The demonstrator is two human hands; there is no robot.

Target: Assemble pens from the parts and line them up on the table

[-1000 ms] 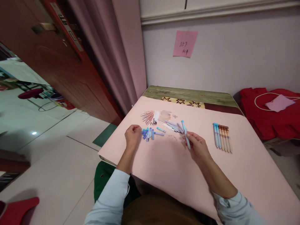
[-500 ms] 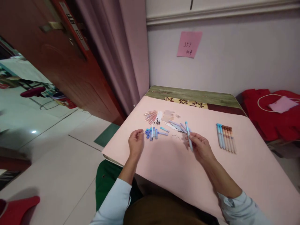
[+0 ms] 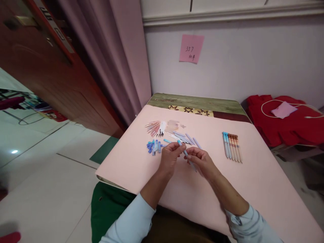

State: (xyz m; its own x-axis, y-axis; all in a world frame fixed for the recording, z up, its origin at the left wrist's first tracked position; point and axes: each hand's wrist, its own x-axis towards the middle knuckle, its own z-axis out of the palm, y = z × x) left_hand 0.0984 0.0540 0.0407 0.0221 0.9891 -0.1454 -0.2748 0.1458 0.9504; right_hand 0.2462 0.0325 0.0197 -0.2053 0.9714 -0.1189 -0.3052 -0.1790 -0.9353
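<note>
My right hand [image 3: 201, 162] is closed round the lower barrel of a light blue pen [image 3: 185, 152], held slanted above the pink table cover [image 3: 192, 189]. My left hand [image 3: 170, 156] meets it from the left, fingertips pinched at the pen's upper blue tip. Just behind the hands lie small blue pen parts [image 3: 153, 146] and several loose pale barrels [image 3: 187, 138]. Farther back sits a fan of pinkish refills and thin parts [image 3: 158, 127].
A neat row of finished pens [image 3: 231, 146], blue and brown, lies at the right of the table. A pink note [image 3: 191, 48] hangs on the wall. Red cloth [image 3: 283, 125] covers something at the right. A curtain and brown door stand at the left.
My left hand left the blue parts pile and came right to pinch the pen's tip. My right hand lowered the pen toward me. The camera view shifted a little.
</note>
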